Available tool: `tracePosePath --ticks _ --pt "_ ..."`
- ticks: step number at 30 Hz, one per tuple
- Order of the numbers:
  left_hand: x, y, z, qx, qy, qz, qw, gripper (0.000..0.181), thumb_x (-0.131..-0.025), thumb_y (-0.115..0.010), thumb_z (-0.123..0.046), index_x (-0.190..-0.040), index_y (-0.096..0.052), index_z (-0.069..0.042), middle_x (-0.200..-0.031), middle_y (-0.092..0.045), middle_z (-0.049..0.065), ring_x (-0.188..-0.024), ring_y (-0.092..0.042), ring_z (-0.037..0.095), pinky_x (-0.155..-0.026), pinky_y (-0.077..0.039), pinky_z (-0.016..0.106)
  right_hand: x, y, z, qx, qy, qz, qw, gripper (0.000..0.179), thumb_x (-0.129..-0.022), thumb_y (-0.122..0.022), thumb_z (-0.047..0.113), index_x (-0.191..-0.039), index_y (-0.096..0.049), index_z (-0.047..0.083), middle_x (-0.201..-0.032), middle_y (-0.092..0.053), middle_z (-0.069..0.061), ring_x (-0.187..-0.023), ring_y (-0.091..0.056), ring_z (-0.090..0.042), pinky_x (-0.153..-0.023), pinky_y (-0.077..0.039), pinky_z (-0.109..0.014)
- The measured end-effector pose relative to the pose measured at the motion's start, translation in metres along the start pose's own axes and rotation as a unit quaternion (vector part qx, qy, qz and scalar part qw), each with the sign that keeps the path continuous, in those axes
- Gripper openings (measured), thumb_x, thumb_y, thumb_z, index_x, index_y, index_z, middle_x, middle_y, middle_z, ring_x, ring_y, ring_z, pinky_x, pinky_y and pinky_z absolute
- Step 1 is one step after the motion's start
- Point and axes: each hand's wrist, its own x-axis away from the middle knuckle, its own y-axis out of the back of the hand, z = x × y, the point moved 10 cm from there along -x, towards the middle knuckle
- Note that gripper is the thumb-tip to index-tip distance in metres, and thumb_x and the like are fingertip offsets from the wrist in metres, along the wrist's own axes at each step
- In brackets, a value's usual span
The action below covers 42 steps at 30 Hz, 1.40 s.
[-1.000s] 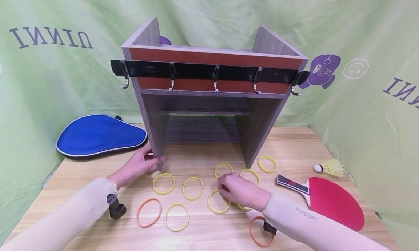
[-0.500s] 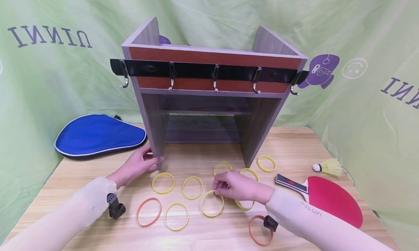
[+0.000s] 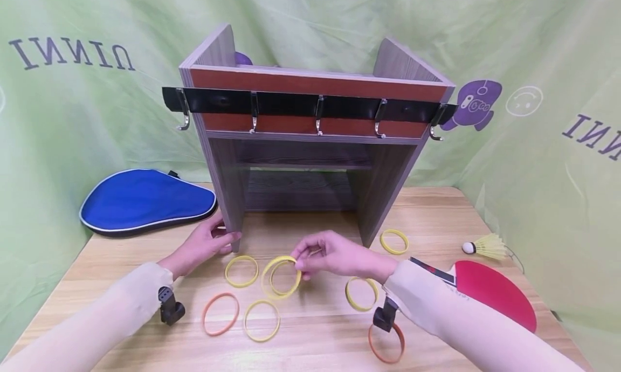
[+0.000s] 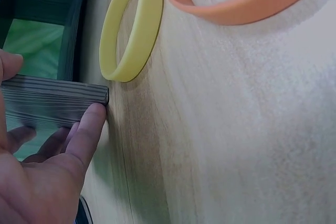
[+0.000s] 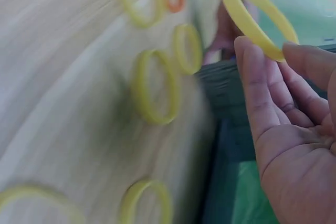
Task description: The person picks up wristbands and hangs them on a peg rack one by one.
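My right hand [image 3: 335, 256] pinches a yellow wristband [image 5: 245, 20] between thumb and fingertips, raised off the table. In the head view this band overlaps another yellow wristband [image 3: 272, 283] lying behind it. The left hand [image 3: 201, 245] grips the lower front edge of the left side panel [image 4: 58, 95] of a grey wood-grain shelf [image 3: 228, 167], thumb and fingers on either side. Beside that panel lies a yellow wristband [image 4: 149, 30], with an orange wristband [image 4: 236, 14] farther off. My right forearm hides part of the table.
A black strip with several metal hooks [image 3: 319, 118] crosses the shelf's front. Further wristbands lie about the table [image 3: 310, 356], among them an orange one [image 3: 371, 342]. A blue paddle case [image 3: 145, 199] is at left; a red table-tennis paddle [image 3: 495, 294] and shuttlecock [image 3: 490, 247] at right.
My right hand has lifted a yellow wristband off the table and carried it left, over another band. The left hand has stayed on the shelf's side panel.
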Motion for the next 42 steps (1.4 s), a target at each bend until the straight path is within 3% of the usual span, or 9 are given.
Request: tracePosePath --ticks 6,11,15,21,26,30,34,37,42 --pt "0.000 0.001 -0.001 -0.017 -0.009 -0.005 0.9998 0.063 -0.099 -0.068 -0.011 -0.155 -0.040 -0.002 -0.137 -0.056 0.033 -0.116 -0.065 0.030 -0.084 -0.064 0.029 -0.016 0.003 0.038 -0.092 0.032 -0.038 0.9945 0.028 -0.098 -0.067 -0.003 -0.123 -0.061 -0.014 -0.096 -0.076 -0.004 -0.084 -0.075 -0.012 -0.092 -0.064 -0.046" --pt "0.002 0.003 -0.004 -0.024 -0.026 -0.009 0.9993 0.053 -0.097 -0.071 -0.011 -0.144 -0.049 0.000 -0.128 -0.062 0.028 -0.105 -0.067 0.022 -0.077 -0.061 0.024 -0.026 0.000 0.076 -0.144 0.077 -0.062 0.9846 0.027 -0.099 -0.063 -0.005 -0.125 -0.059 -0.013 -0.113 -0.075 -0.028 -0.089 -0.076 -0.013 -0.093 -0.063 -0.045" --pt "0.003 0.001 -0.003 -0.009 -0.033 0.003 0.9994 0.061 -0.096 -0.072 -0.010 -0.152 -0.046 -0.008 -0.118 -0.064 0.016 -0.088 -0.063 0.012 -0.070 -0.056 0.024 -0.034 -0.005 0.102 -0.181 0.097 -0.075 0.9756 0.025 -0.101 -0.062 -0.005 -0.125 -0.059 -0.009 -0.125 -0.069 -0.035 -0.092 -0.077 -0.012 -0.097 -0.061 -0.045" --pt "0.002 0.001 0.000 -0.020 -0.005 -0.007 0.9998 0.067 -0.099 -0.070 -0.016 -0.158 -0.039 -0.006 -0.140 -0.058 0.028 -0.113 -0.065 0.026 -0.081 -0.063 0.025 -0.048 -0.011 0.135 -0.259 0.133 -0.104 0.9511 0.018 -0.101 -0.059 -0.007 -0.119 -0.060 -0.004 -0.133 -0.062 -0.039 -0.093 -0.076 -0.011 -0.098 -0.060 -0.039" --pt "0.001 0.000 -0.005 -0.033 -0.012 -0.005 0.9994 0.061 -0.100 -0.069 -0.015 -0.153 -0.042 -0.002 -0.140 -0.056 0.030 -0.118 -0.064 0.033 -0.081 -0.062 0.024 -0.053 -0.013 0.160 -0.289 0.169 -0.112 0.9357 0.017 -0.101 -0.058 -0.008 -0.117 -0.060 -0.003 -0.136 -0.059 -0.040 -0.093 -0.076 -0.011 -0.100 -0.059 -0.038" --pt "-0.001 0.002 -0.006 -0.043 -0.021 -0.007 0.9988 0.059 -0.099 -0.069 -0.015 -0.151 -0.044 -0.002 -0.135 -0.058 0.030 -0.115 -0.065 0.033 -0.079 -0.062 0.024 -0.055 -0.011 0.173 -0.312 0.189 -0.123 0.9229 0.018 -0.101 -0.057 -0.009 -0.117 -0.059 -0.002 -0.139 -0.059 -0.038 -0.094 -0.075 -0.012 -0.102 -0.058 -0.038" --pt "-0.003 0.004 -0.005 -0.046 -0.020 -0.008 0.9987 0.058 -0.099 -0.070 -0.015 -0.150 -0.044 -0.003 -0.134 -0.058 0.030 -0.114 -0.064 0.033 -0.079 -0.062 0.024 -0.058 -0.009 0.177 -0.323 0.188 -0.140 0.9170 0.017 -0.102 -0.058 -0.008 -0.114 -0.060 0.003 -0.140 -0.060 -0.036 -0.113 -0.075 -0.032 -0.103 -0.057 -0.037" --pt "-0.003 0.004 -0.004 -0.051 -0.021 -0.005 0.9984 0.058 -0.099 -0.070 -0.016 -0.150 -0.044 -0.003 -0.135 -0.058 0.031 -0.116 -0.064 0.036 -0.079 -0.061 0.024 -0.062 -0.008 0.175 -0.324 0.175 -0.152 0.9170 0.016 -0.101 -0.059 -0.007 -0.112 -0.060 0.005 -0.139 -0.061 -0.036 -0.130 -0.062 -0.046 -0.104 -0.057 -0.038" --pt "-0.002 0.005 -0.002 -0.061 -0.024 -0.004 0.9978 0.062 -0.100 -0.069 -0.017 -0.154 -0.040 -0.006 -0.138 -0.057 0.031 -0.123 -0.062 0.043 -0.082 -0.060 0.024 -0.066 -0.008 0.168 -0.312 0.151 -0.162 0.9238 0.013 -0.101 -0.060 -0.006 -0.109 -0.060 0.005 -0.137 -0.062 -0.037 -0.130 -0.059 -0.051 -0.105 -0.056 -0.039"
